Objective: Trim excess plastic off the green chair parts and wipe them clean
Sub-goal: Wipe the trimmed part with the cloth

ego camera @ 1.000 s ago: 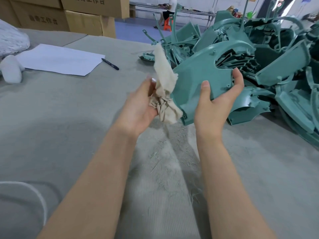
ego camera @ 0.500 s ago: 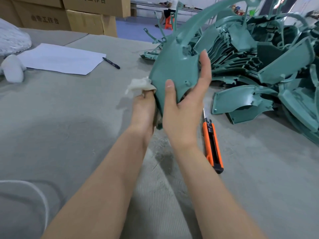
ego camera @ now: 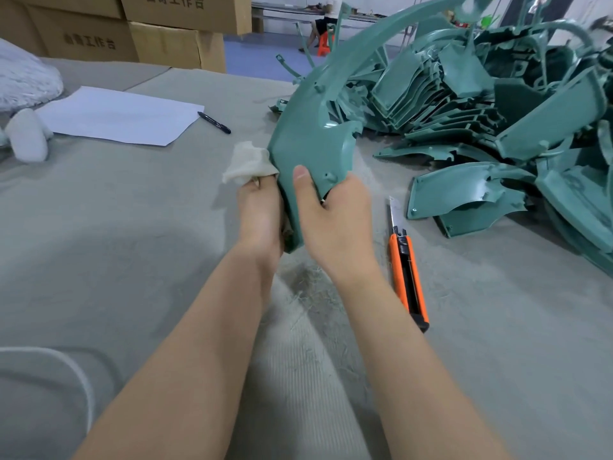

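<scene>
The green chair part (ego camera: 308, 144) stands upright between both hands, its lower end gripped by the right hand (ego camera: 331, 220), thumb on the glossy face. It looks light, stiff and slick, probably top-heavy with its long arm, so hold it low at the thick edge. The left hand (ego camera: 260, 214) pinches the cloth (ego camera: 247, 164) against its left rim. Right of the right hand lies the knife (ego camera: 406, 270).

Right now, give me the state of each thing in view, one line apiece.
green chair part, held up off the table, gripped by the right hand.
cloth, bunched in the left hand, pressed against the part's edge.
utility knife, lying on the table, blade extended, untouched.
pen, lying beside the paper.
pile of green parts, heaped on the table.
</scene>
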The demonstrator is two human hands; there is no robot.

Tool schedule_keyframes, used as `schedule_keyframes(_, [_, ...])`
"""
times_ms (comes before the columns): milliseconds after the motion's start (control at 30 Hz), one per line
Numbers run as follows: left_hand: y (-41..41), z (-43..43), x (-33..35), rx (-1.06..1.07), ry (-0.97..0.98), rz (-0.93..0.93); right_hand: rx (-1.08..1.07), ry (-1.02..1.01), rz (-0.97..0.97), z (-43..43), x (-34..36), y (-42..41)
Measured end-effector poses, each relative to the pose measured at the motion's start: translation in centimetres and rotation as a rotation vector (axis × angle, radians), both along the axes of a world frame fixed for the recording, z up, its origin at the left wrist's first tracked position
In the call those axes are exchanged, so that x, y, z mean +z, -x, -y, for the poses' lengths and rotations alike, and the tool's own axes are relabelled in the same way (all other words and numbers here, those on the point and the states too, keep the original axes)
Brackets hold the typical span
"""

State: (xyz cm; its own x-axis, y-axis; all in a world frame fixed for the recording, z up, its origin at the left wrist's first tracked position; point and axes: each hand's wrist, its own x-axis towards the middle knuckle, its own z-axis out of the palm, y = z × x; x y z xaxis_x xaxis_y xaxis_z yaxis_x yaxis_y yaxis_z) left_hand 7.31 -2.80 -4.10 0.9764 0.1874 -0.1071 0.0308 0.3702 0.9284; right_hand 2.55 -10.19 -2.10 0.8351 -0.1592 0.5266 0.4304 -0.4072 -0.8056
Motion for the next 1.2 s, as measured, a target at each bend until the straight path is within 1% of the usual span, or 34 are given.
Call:
schedule_keyframes(67, [-0.2,0.0,0.2,0.037,-0.053,0.034,-0.008,-0.039,-0.013,0.4,0.2,-0.2])
schedule_keyframes(100, [-0.2,0.0,0.4,0.023,-0.030,0.064,-0.014,-0.094,-0.044,0.9,0.3,-0.3])
schedule_keyframes(200, [-0.2,-0.3,1.0,-0.104,0.112,0.155,0.018,-0.347,-0.153,3.2,0.8,-0.6])
schedule_keyframes(267, [-0.4,-0.7,1.2,-0.145,0.118,0.181,0.107,-0.431,-0.238,4.6,0.9,-0.8])
schedule_keyframes(300, [-0.5,-0.9,1.1,-0.136,0.074,0.180,0.165,-0.438,-0.276,5.1,1.0,-0.8])
schedule_keyframes(367, [-0.6,-1.3,0.6,-0.069,-0.114,0.154,0.244,-0.406,-0.327,5.6,0.9,-0.8])
schedule_keyframes(433, [-0.9,-1.5,0.1,-0.010,-0.289,0.123,0.255,-0.367,-0.341,5.8,0.9,-0.7])
schedule_keyframes(500, [-1.1,-1.6,-0.1,0.006,-0.333,0.076,0.228,-0.335,-0.331,5.8,1.0,-0.7])
schedule_keyframes(600, [-1.0,-1.2,-0.1,-0.019,-0.269,-0.004,0.187,-0.290,-0.294,5.8,1.0,-0.7])
schedule_keyframes(767, [-0.7,-0.6,0.5,-0.096,-0.020,0.076,0.029,-0.395,-0.160,4.2,0.6,-0.7])
schedule_keyframes(867, [-0.4,-0.2,0.7,-0.107,0.006,0.121,-0.028,-0.393,-0.069,2.7,0.1,-0.7])
schedule_keyframes(933, [0.0,0.9,0.6,-0.153,-0.016,0.178,-0.087,-0.441,-0.006,2.3,-0.2,-0.8])
schedule_keyframes(1000, [0.3,1.9,0.4,-0.190,-0.150,0.182,-0.154,-0.465,0.032,2.4,-0.5,-1.0])
schedule_keyframes(1067, [0.5,2.6,0.3,-0.177,-0.381,0.194,-0.248,-0.421,0.064,2.6,-0.7,-1.1])
schedule_keyframes(1133, [0.9,2.9,0.1,-0.124,-0.651,0.225,-0.323,-0.403,0.099,3.0,-0.9,-1.3])
schedule_keyframes(1167, [1.1,3.0,0.1,-0.106,-0.758,0.231,-0.340,-0.397,0.108,3.2,-1.0,-1.5])
schedule_keyframes(1200, [1.3,3.1,0.2,-0.101,-0.823,0.224,-0.351,-0.395,0.114,3.4,-1.0,-1.7])
